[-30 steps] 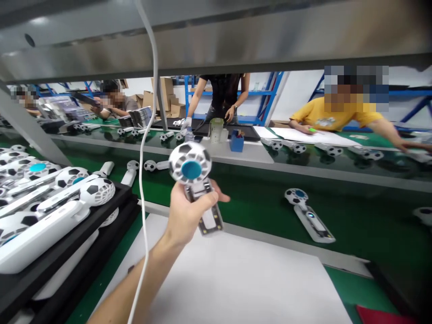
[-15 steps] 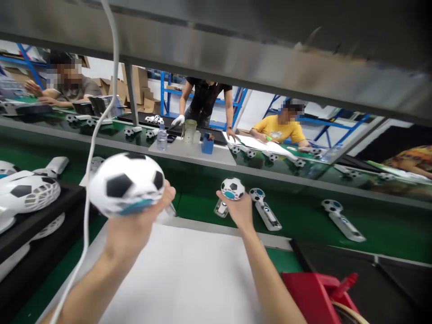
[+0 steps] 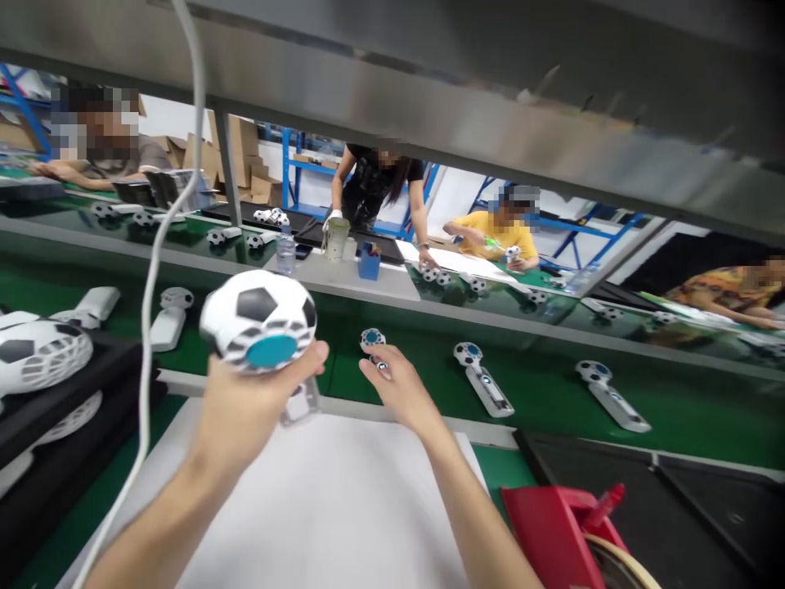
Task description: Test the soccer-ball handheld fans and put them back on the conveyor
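My left hand [image 3: 245, 409] is wrapped around a handheld fan [image 3: 261, 315] with a football-patterned head, raised above the white sheet [image 3: 331, 499]. Its head has black patches and a blue disc; part of the handle shows below my thumb. Farther off, my right hand [image 3: 401, 388] is at a smaller-looking fan [image 3: 372, 337] of the same kind on the green belt [image 3: 552, 352]. Thumb and fingers there are apart, with a bit of the fan's handle showing between them. Whether they still touch it is hard to see.
More fans lie on the belt: one fan [image 3: 484, 380] right of my hand, another [image 3: 613, 397] beyond. Black trays [image 3: 123, 384] with fans stand left. A white cable [image 3: 147, 327] hangs in front. A red tape dispenser [image 3: 545, 532] stands right. Co-workers sit and stand across.
My right hand has moved left and away, and its fan now lies lower on the belt, with the fingers looser. My left hand's fan has turned to show more of its blue disc.
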A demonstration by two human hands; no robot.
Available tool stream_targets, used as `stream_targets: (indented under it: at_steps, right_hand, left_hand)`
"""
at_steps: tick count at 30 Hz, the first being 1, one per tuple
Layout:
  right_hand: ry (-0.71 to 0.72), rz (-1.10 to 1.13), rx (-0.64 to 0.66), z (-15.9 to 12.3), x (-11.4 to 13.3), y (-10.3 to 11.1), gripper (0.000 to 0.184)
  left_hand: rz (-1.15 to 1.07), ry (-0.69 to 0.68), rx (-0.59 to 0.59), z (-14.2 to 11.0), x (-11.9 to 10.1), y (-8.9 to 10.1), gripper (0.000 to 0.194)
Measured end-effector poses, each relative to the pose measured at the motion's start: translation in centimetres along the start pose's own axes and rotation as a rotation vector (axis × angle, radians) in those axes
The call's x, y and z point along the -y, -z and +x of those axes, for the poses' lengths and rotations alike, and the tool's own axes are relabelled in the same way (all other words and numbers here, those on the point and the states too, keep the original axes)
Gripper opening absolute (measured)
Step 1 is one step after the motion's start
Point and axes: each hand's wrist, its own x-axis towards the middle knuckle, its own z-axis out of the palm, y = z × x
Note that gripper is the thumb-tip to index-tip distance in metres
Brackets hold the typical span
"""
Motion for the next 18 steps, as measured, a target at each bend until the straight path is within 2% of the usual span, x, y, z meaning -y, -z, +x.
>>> stream_targets:
  at_steps: [2, 3, 4, 6, 8, 12, 15, 18]
  right_hand:
    - [0.154, 0.183, 0.204, -1.7, 3.0, -0.6, 0.042]
    - [0.244, 0.348, 0.277, -2.5, 4.2, -1.0, 0.044]
    - [0.301, 0.46, 0.283, -3.2, 5.1, -1.5, 0.042]
    - [0.362, 0.642, 0.213, -4.0, 6.1, -2.4, 0.037]
    - [0.345, 0.733, 0.102, -4.2, 6.2, -2.8, 0.032]
    - [0.297, 0.923, -0.055, -3.7, 5.6, -2.2, 0.034]
    - [0.307, 0.908, -0.093, -3.7, 5.5, -1.3, 0.036]
    - [0.352, 0.781, -0.043, -4.0, 5.8, -0.7, 0.03]
  left_hand:
    - [0.027, 0.089, 0.066, 0.3, 0.8, -0.5, 0.029]
    - [0.03, 0.125, 0.104, 0.4, 1.1, -0.7, 0.031]
    - [0.032, 0.14, 0.144, 0.4, 1.3, -0.9, 0.033]
    - [0.063, 0.118, 0.215, 0.3, 1.6, -1.2, 0.039]
    - [0.087, 0.06, 0.306, 0.1, 2.0, -1.4, 0.046]
    - [0.027, 0.068, 0.523, -0.5, 3.0, -1.9, 0.049]
    - [0.102, -0.028, 0.527, -0.8, 3.3, -2.2, 0.043]
    - [0.27, -0.177, 0.537, -0.7, 3.3, -1.9, 0.045]
